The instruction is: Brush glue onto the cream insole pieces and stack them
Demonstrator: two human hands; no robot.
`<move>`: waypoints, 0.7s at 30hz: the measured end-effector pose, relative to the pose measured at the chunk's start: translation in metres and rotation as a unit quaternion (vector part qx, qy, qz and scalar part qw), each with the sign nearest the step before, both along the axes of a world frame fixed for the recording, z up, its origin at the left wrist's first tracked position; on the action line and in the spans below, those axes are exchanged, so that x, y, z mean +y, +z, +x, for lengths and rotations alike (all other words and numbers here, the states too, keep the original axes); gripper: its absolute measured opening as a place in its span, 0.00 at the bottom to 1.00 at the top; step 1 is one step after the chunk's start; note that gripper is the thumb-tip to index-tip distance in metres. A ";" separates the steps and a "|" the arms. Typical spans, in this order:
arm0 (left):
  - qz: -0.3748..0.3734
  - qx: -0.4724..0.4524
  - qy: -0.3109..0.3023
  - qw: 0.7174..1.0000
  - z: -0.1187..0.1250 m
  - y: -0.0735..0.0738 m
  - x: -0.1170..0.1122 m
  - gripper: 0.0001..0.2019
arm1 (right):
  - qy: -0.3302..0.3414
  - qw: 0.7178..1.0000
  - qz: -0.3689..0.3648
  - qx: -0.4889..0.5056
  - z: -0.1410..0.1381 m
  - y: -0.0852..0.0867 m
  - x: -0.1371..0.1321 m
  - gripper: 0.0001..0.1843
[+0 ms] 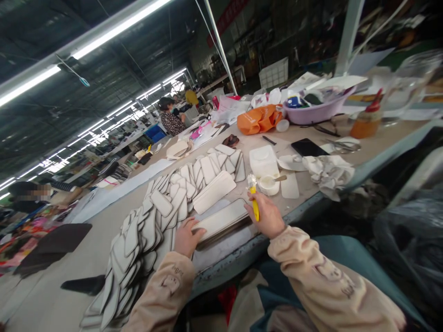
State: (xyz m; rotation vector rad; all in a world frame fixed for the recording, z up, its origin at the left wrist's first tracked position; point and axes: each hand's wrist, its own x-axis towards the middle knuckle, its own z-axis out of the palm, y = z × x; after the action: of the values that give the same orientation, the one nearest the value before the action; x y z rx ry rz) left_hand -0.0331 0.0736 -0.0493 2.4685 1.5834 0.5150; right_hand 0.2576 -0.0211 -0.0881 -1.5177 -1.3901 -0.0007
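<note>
A stack of long, pale, round-ended strips (pixel 221 221) lies at the table's near edge. My left hand (pixel 187 236) holds its left end, thumb and fingers around the corner. Closed around a yellow-handled brush (pixel 255 203), my right hand (pixel 268 216) is at the right end of the stack. White paste coats the brush's upper end. Just behind the stack lies a smaller fanned pile of pale strips (pixel 214 191). A small round tub (pixel 268 184) with a stick across its rim stands beyond my right hand, by a white container (pixel 263 160).
Overlapping grey-edged pieces (pixel 148 226) cover the table to the left. At the right are crumpled paper (pixel 328 173), a black phone (pixel 309 147), scissors (pixel 344 146) and a red-tipped bottle (pixel 368 117). Farther back are an orange bag (pixel 259 120) and a lilac basin (pixel 316 110). A person (pixel 171 120) is beyond.
</note>
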 end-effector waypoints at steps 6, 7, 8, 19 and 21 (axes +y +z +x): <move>-0.154 -0.145 0.080 0.974 -0.001 0.032 -0.007 0.16 | -0.008 1.000 0.018 0.015 0.002 0.008 -0.005 0.12; -0.193 -0.205 0.088 0.955 -0.004 0.039 -0.008 0.17 | -0.009 1.000 0.019 0.020 0.002 0.011 -0.006 0.12; -0.225 -0.267 0.099 0.932 -0.008 0.045 -0.007 0.19 | -0.011 1.000 0.019 0.023 0.002 0.013 -0.007 0.12; -0.040 -0.421 0.253 0.870 -0.075 0.086 0.089 0.15 | -0.004 1.000 0.002 0.007 -0.010 0.006 -0.002 0.13; 0.009 -0.362 0.263 0.894 -0.083 0.084 0.100 0.16 | 0.001 1.000 -0.004 0.005 -0.012 0.006 -0.001 0.13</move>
State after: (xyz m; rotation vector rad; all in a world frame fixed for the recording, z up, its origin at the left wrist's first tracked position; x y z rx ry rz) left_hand -0.1158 0.1734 0.0351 1.4939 1.8325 1.3328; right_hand 0.2456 -0.0219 -0.0825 -1.5220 -1.3843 0.0143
